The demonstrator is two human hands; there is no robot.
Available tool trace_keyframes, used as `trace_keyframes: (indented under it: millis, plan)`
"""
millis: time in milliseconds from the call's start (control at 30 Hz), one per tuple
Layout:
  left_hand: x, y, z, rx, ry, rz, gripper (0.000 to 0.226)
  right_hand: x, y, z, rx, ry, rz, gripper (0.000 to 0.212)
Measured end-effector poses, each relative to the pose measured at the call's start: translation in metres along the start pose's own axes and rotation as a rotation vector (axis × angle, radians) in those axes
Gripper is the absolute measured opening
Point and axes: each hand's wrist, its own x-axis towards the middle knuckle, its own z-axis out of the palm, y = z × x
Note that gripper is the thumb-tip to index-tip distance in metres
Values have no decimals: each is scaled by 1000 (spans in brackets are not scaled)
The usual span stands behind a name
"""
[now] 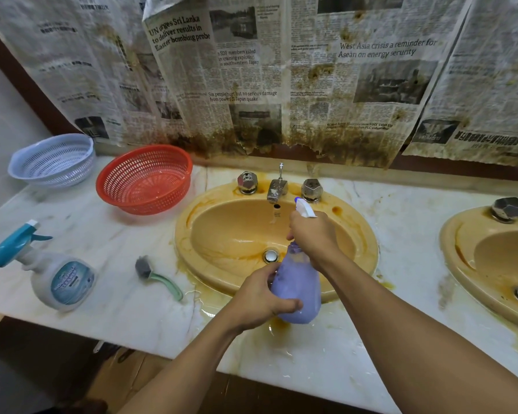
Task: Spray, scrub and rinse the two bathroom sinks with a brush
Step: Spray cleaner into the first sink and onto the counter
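A purple spray bottle (299,286) with a white nozzle is held over the front of the left yellow sink (222,231). My left hand (259,297) grips its body from the left. My right hand (313,237) grips its neck just below the nozzle, which points toward the tap (277,189). Orange stains streak the basin and its rim. The second yellow sink (461,243) is partly in view at the right edge. A small brush (156,276) with a green handle and grey head lies on the marble counter left of the sink.
A white spray bottle (47,270) with a teal trigger lies on its side at the counter's left. A red basket (144,179) and a pale blue basket (53,159) sit at the back left. Stained newspaper (251,70) covers the wall. The counter (311,354) near the front edge is wet.
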Motion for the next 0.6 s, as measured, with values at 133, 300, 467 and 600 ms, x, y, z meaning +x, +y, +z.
trace_keyframes:
  millis: [133, 300, 467, 600]
  plan:
    - [-1, 1, -8, -3, -9, 6, 59, -1, -6, 3, 9, -57, 10, 39]
    - [-6, -3, -18, 16, 1, 12, 48, -2, -10, 17, 75, -18, 60, 23]
    - [-17, -11, -37, 0, 45, 10, 52, -10, -19, 41, 9, -100, 23, 32]
    - [-21, -16, -57, 4, 64, 9, 50, -14, -27, 57, -30, -115, -16, 29]
